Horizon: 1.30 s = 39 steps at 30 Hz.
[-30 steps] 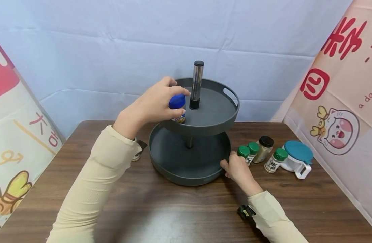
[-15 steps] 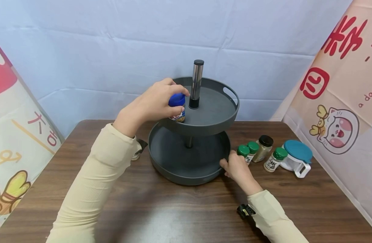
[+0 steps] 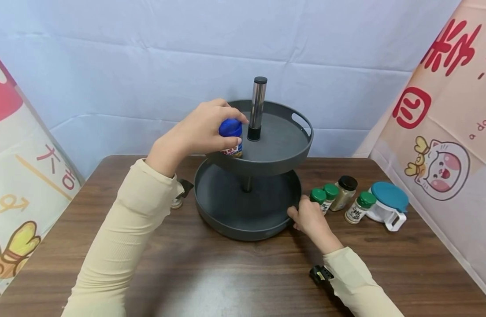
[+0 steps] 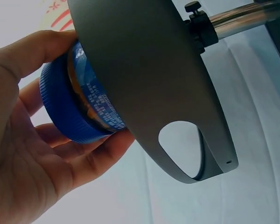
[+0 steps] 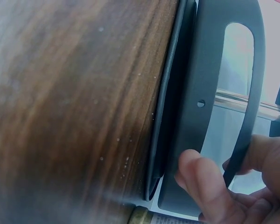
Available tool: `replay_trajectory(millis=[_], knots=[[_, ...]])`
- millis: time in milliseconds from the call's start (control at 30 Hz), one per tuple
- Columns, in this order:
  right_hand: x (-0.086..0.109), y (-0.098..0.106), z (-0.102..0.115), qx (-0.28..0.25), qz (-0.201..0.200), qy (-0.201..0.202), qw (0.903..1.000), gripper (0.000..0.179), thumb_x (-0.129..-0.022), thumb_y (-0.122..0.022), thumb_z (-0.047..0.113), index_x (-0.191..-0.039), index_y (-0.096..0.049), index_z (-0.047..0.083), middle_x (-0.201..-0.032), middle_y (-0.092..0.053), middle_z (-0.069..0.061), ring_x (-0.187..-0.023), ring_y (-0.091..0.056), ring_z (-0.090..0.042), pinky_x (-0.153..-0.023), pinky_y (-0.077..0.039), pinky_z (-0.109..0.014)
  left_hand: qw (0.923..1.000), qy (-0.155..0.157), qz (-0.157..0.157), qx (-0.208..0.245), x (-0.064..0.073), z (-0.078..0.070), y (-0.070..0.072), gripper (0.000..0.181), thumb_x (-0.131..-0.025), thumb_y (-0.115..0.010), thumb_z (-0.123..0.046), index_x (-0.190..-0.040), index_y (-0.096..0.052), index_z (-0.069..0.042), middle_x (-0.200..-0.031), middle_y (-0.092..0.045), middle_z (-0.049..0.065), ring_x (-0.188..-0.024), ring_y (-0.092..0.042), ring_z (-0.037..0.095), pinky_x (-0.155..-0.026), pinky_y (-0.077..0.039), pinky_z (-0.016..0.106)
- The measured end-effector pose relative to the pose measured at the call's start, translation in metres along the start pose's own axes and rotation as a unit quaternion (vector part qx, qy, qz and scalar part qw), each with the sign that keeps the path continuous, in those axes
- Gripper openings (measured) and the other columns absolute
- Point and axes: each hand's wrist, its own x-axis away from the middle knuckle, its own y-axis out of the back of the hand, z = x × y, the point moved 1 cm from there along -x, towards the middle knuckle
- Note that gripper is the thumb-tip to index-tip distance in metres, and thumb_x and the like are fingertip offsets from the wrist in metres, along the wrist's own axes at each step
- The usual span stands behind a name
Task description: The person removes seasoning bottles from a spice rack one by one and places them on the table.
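Note:
A grey two-tier turntable stands on the table, its upper tray and lower tray joined by a metal pole. My left hand holds a jar with a blue lid at the left side of the upper tray. In the left wrist view, thumb and fingers wrap round the jar, whose base is hidden behind the tray wall. My right hand grips the lower tray's right rim. The right wrist view has its fingers around the rim at the handle slot.
Right of the turntable stand two green-capped shakers side by side, a black-capped jar, another green-capped shaker and a white jar with a teal lid. A small container is partly hidden behind the left wrist.
My left hand and the blue-lidded jar have shifted slightly upward, and more red lettering shows on the label. The right hand stays on the lower tray.

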Motion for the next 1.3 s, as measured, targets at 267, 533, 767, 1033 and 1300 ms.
replay_trajectory(millis=[267, 533, 767, 1033, 1300], knots=[[0.0, 0.0, -0.001, 0.001, -0.005, 0.007, 1.0, 0.034, -0.089, -0.045, 0.014, -0.109, -0.045, -0.013, -0.059, -0.055, -0.007, -0.047, -0.056, -0.013, -0.051, -0.047, -0.032, 0.9992, -0.004, -0.04, 0.005, 0.001, -0.008, 0.012, 0.035, -0.085, -0.064, -0.022, -0.119, -0.063, -0.013, -0.114, -0.051, 0.011, -0.101, -0.052, 0.026, -0.08, -0.049, 0.041], [0.0, 0.0, -0.001, 0.0, -0.001, 0.003, 1.0, 0.034, -0.089, -0.045, 0.014, -0.109, -0.045, -0.013, -0.059, -0.055, -0.007, -0.048, -0.056, -0.014, -0.052, -0.048, -0.033, 0.9985, -0.007, -0.053, 0.006, 0.001, -0.011, 0.017, 0.035, -0.085, -0.062, -0.022, -0.119, -0.063, -0.013, -0.116, -0.05, 0.012, -0.101, -0.053, 0.027, -0.08, -0.049, 0.042], [0.001, 0.0, -0.001, -0.004, -0.005, 0.01, 0.9999, 0.034, -0.089, -0.046, 0.014, -0.109, -0.045, -0.013, -0.059, -0.055, -0.007, -0.047, -0.056, -0.014, -0.049, -0.047, -0.031, 0.9976, -0.011, -0.068, 0.005, 0.002, -0.012, 0.02, 0.035, -0.086, -0.062, -0.022, -0.119, -0.063, -0.011, -0.117, -0.05, 0.012, -0.101, -0.053, 0.028, -0.082, -0.048, 0.042], [0.002, 0.0, -0.001, -0.005, -0.001, 0.007, 1.0, 0.037, -0.09, -0.045, 0.014, -0.112, -0.044, -0.015, -0.058, -0.055, -0.007, -0.048, -0.057, -0.014, -0.049, -0.046, -0.031, 0.9971, -0.007, -0.075, 0.007, 0.005, -0.012, 0.023, 0.034, -0.086, -0.063, -0.021, -0.118, -0.063, -0.011, -0.116, -0.05, 0.012, -0.102, -0.053, 0.028, -0.083, -0.048, 0.042], [0.001, 0.0, 0.0, 0.0, -0.004, 0.009, 0.9999, 0.037, -0.089, -0.045, 0.014, -0.112, -0.044, -0.015, -0.058, -0.055, -0.007, -0.047, -0.056, -0.014, -0.049, -0.046, -0.032, 0.9955, 0.005, -0.095, 0.002, 0.02, -0.009, 0.03, 0.035, -0.085, -0.064, -0.021, -0.119, -0.063, -0.012, -0.118, -0.05, 0.012, -0.103, -0.049, 0.028, -0.083, -0.047, 0.044]])
